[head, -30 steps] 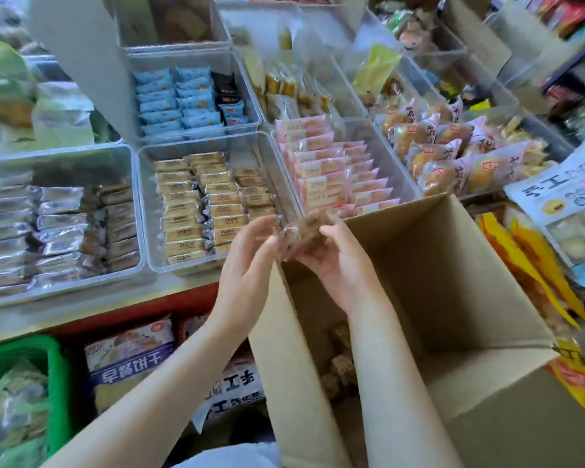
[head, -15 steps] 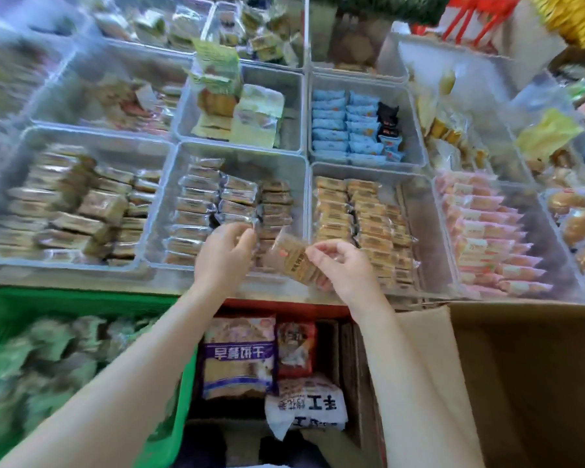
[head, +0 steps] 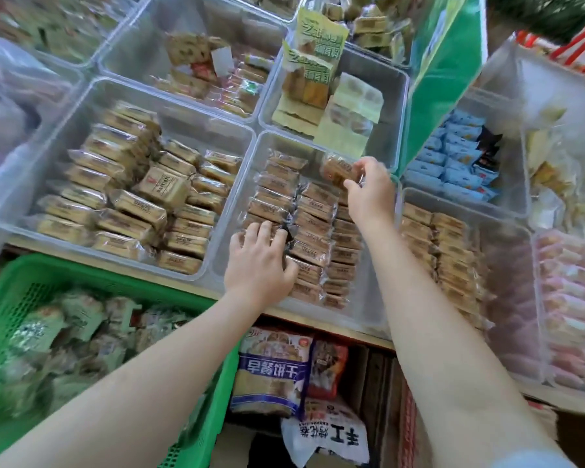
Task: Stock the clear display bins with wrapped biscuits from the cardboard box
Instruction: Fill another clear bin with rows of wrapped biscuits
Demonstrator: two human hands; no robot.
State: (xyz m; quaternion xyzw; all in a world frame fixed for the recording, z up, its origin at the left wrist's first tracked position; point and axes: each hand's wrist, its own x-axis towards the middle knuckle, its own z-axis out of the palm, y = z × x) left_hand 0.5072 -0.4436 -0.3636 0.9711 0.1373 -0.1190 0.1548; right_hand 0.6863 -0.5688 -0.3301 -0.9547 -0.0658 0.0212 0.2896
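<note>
A green basket of wrapped goods sits below and left of the middle clear bin. Inside that bin, rows of wrapped biscuits lie packed side by side. The left hand rests at the bin's near left corner, fingers curled over the packets there. The right hand pinches one wrapped biscuit above the bin's far right corner.

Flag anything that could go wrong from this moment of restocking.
The right hand pinches a wrapped biscuit by one edge over the bin's far end; it could slip and land askew. The left hand presses on the front rows, which might shift or crush packets.
</note>
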